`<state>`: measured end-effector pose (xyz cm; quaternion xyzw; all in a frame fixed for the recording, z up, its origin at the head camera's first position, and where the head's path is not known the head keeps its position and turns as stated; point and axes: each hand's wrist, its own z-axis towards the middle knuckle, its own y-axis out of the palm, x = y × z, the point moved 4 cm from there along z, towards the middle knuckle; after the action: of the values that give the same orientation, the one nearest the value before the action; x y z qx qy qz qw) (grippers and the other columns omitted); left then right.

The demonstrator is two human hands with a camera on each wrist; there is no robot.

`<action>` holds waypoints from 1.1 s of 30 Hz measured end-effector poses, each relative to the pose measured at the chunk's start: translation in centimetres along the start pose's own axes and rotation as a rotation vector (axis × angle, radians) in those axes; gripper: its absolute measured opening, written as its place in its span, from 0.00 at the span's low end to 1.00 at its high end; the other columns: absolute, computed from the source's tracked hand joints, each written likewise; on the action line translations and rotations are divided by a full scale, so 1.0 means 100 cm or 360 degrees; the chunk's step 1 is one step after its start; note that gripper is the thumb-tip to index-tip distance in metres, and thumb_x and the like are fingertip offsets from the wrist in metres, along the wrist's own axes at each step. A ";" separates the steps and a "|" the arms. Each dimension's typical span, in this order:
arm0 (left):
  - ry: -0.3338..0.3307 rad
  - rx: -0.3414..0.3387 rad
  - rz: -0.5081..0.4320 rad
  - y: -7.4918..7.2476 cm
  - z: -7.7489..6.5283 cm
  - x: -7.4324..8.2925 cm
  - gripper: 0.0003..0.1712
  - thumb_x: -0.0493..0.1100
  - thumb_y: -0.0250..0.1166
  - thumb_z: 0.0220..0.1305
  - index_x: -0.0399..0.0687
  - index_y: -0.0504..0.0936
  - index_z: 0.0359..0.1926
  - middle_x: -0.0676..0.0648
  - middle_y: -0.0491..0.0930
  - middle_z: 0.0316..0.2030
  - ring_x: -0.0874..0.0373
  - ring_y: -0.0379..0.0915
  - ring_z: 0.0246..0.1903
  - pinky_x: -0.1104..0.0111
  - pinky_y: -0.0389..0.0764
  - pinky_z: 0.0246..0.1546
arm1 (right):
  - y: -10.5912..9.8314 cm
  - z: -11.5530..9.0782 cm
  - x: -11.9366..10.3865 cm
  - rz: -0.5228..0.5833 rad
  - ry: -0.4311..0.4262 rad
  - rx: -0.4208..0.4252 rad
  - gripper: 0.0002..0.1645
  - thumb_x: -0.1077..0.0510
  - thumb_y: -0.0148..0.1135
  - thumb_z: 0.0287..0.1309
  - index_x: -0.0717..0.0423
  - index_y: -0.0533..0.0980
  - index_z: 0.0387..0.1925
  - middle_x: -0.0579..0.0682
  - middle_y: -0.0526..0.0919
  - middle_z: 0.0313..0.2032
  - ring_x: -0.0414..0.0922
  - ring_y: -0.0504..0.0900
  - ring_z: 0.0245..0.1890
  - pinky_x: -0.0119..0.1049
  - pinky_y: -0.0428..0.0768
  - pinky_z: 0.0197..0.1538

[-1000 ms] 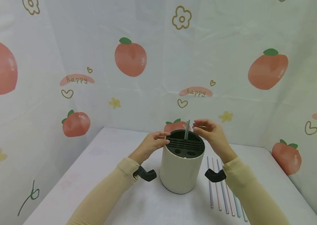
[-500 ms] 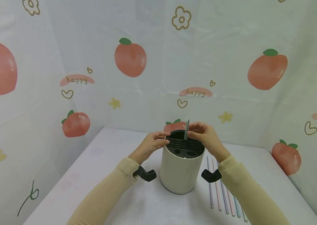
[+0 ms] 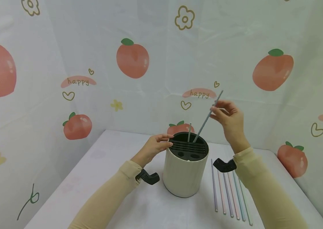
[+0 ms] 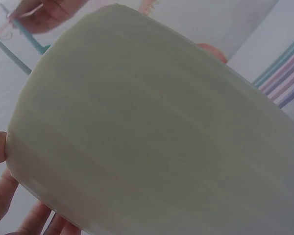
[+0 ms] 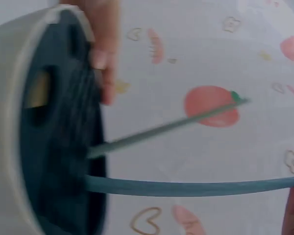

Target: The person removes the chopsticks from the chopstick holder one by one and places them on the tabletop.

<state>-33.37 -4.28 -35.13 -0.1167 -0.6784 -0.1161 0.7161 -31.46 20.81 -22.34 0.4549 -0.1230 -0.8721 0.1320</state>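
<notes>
A cream cylindrical holder [image 3: 183, 178] with a black slotted insert [image 3: 187, 156] stands upright on the table. My left hand [image 3: 153, 148] rests its fairly straight fingers and thumb against its left rim; the left wrist view shows those fingers [image 4: 2, 196] along the edge. Above and right of the holder, my right hand [image 3: 228, 121] pinches a thin blue stick [image 3: 207, 117] near its upper end. This stick leans right, its lower end inside the rear opening. A second, greenish stick [image 3: 190, 132] stands nearly upright there, untouched; it also shows in the right wrist view [image 5: 171, 127].
Several thin sticks [image 3: 226, 194] in purple, pink, blue and green lie side by side right of the holder, partly under my right forearm. A white cloth wall [image 3: 155, 101] printed with fruit rises behind the table [image 3: 98, 178].
My right hand has closed on one of the two sticks standing in the holder and pulled it up and to the right, tilting it. My left hand stays at the rim.
</notes>
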 end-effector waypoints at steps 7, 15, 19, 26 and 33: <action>-0.0022 0.0012 -0.0011 0.000 -0.001 0.000 0.20 0.35 0.65 0.63 0.43 0.79 0.57 0.39 0.66 0.64 0.47 0.64 0.65 0.58 0.72 0.63 | -0.037 0.014 -0.040 0.0299 -0.0166 0.0399 0.17 0.74 0.68 0.48 0.66 0.77 0.42 0.53 0.78 0.34 0.45 0.81 0.31 0.34 0.86 0.31; -0.0024 0.0017 -0.0008 0.000 -0.001 -0.001 0.20 0.35 0.65 0.63 0.43 0.79 0.57 0.39 0.67 0.62 0.49 0.67 0.61 0.59 0.73 0.63 | -0.107 -0.005 -0.030 0.0071 0.0126 0.0470 0.17 0.72 0.66 0.53 0.61 0.78 0.46 0.49 0.78 0.36 0.42 0.81 0.35 0.33 0.86 0.32; -0.0031 0.0016 -0.0016 0.000 -0.002 0.000 0.21 0.35 0.65 0.63 0.43 0.79 0.57 0.39 0.67 0.63 0.48 0.66 0.63 0.58 0.72 0.64 | -0.151 -0.026 0.000 -0.0120 0.0347 0.0340 0.13 0.71 0.63 0.57 0.56 0.80 0.43 0.44 0.81 0.33 0.37 0.84 0.34 0.30 0.85 0.33; -0.0040 0.0016 -0.0016 0.000 -0.001 0.000 0.21 0.35 0.65 0.63 0.43 0.79 0.57 0.39 0.66 0.64 0.48 0.64 0.65 0.58 0.71 0.64 | -0.222 -0.074 0.049 -0.0726 0.0787 0.0012 0.13 0.63 0.60 0.64 0.38 0.79 0.38 0.33 0.82 0.33 0.29 0.81 0.34 0.26 0.83 0.35; -0.0037 0.0010 -0.0028 0.001 -0.001 0.002 0.21 0.35 0.65 0.62 0.43 0.79 0.57 0.39 0.66 0.63 0.48 0.64 0.64 0.57 0.71 0.64 | -0.255 -0.111 0.078 -0.1081 0.1143 -0.0067 0.08 0.57 0.61 0.64 0.48 0.80 0.44 0.32 0.83 0.32 0.30 0.81 0.34 0.29 0.83 0.38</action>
<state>-33.23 -4.24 -34.94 -0.1096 -0.6880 -0.1189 0.7074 -29.65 40.94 -43.00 0.7384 0.1030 -0.6562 -0.1165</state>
